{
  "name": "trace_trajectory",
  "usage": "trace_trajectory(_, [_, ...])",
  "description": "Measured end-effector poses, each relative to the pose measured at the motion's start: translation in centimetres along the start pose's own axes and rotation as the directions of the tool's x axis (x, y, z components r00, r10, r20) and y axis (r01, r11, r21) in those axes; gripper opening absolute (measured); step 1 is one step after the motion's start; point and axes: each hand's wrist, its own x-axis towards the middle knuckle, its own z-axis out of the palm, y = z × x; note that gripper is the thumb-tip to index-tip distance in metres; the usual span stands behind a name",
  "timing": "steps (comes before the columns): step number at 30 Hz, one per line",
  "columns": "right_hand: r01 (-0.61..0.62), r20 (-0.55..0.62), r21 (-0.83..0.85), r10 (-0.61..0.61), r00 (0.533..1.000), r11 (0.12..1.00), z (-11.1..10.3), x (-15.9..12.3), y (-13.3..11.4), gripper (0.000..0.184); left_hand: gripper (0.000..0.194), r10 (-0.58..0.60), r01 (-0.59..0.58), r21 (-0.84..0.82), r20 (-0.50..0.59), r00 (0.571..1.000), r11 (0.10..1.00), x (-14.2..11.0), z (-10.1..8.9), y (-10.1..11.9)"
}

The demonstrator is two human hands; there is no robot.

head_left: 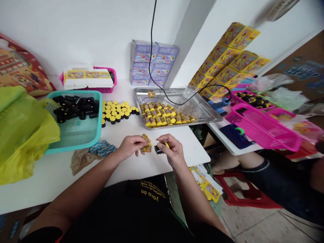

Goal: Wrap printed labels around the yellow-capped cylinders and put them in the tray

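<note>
A turquoise mesh plastic basket (pixel 73 136) is sitting on the left, loaded with black plastic cylinders (pixel 76 105), and yellow-topped black round containers (pixel 118 117) are standing beside it. Left hand (pixel 130 145) is pinching a yellow printed wrapper (pixel 147 147) over the white tabletop (pixel 141 167). Right hand (pixel 174 150) is curling its fingers around a small black cylinder (pixel 158 149) with yellow showing, near the wrapper. A shallow silver metal tray (pixel 202 109) is holding little yellow-wrapped cylinders (pixel 164 116) behind.

One head-worn camera looks forward and down from close above the wearer's left hand (pixel 130 146) and right hand (pixel 174 151), toward a white wall (pixel 101 33).
</note>
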Motion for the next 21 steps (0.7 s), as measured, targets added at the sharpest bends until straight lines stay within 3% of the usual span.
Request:
trace_trajectory(9, [-0.083,0.007,0.086,0.082,0.997,0.993,1.2,0.3,0.1,0.026,0.032,0.036,-0.035,0.013,-0.022,0.999,0.999,-0.1,0.5,-0.1])
trace_trajectory(14, [-0.070,-0.091,0.059,0.075,0.993,0.996,1.7,0.6,0.0,0.026,0.037,0.029,-0.030,-0.015,-0.053,0.998,0.999,0.0,0.8,-0.5])
trace_trajectory(21, [-0.159,-0.167,0.108,0.175,0.970,0.981,2.0,0.5,0.5,0.031,0.041,0.020,-0.020,-0.005,-0.085,0.996,1.000,0.1,0.7,-0.8])
